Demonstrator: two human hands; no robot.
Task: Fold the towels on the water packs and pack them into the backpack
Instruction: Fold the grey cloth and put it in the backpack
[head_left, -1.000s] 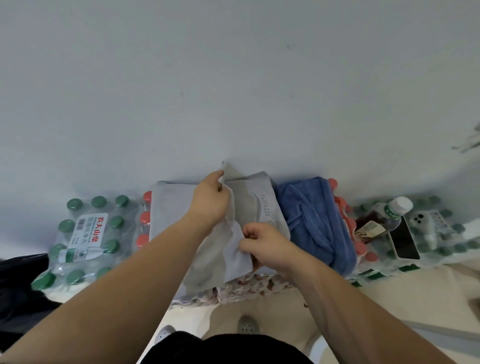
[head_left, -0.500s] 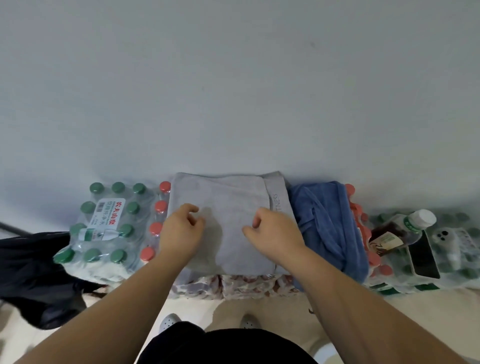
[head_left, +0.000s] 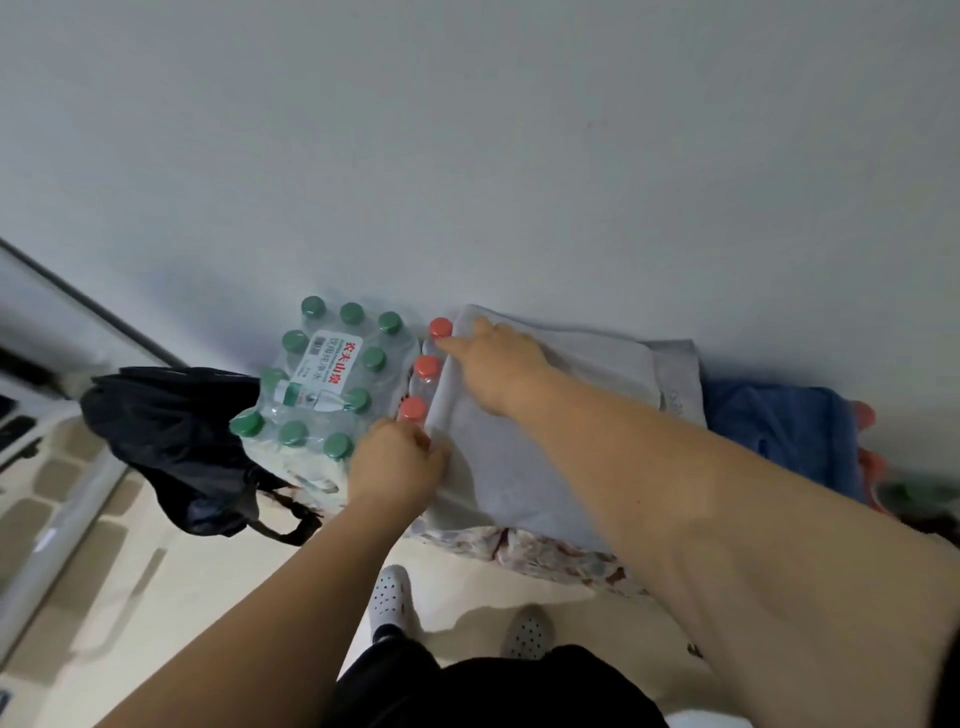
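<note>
A folded grey towel (head_left: 524, 457) lies flat on a water pack with red caps (head_left: 427, 367), against the wall. My left hand (head_left: 400, 460) grips the towel's near-left corner with curled fingers. Across the towel reaches my right hand (head_left: 498, 364), which pinches the far-left corner beside the red caps. A crumpled blue towel (head_left: 779, 431) lies to the right of the grey one. The black backpack (head_left: 171, 441) slumps on the floor at the left, partly behind the green-capped water pack (head_left: 322, 384).
The white wall rises straight behind the packs. Pale floor lies in front, with my two shoes (head_left: 389, 597) below the towel. At the far right edge, more red caps (head_left: 865, 415) show past the blue towel.
Both hands moved from the middle of the grey towel to its left edge and took hold of its corners. My view swung left, showing more of the backpack.
</note>
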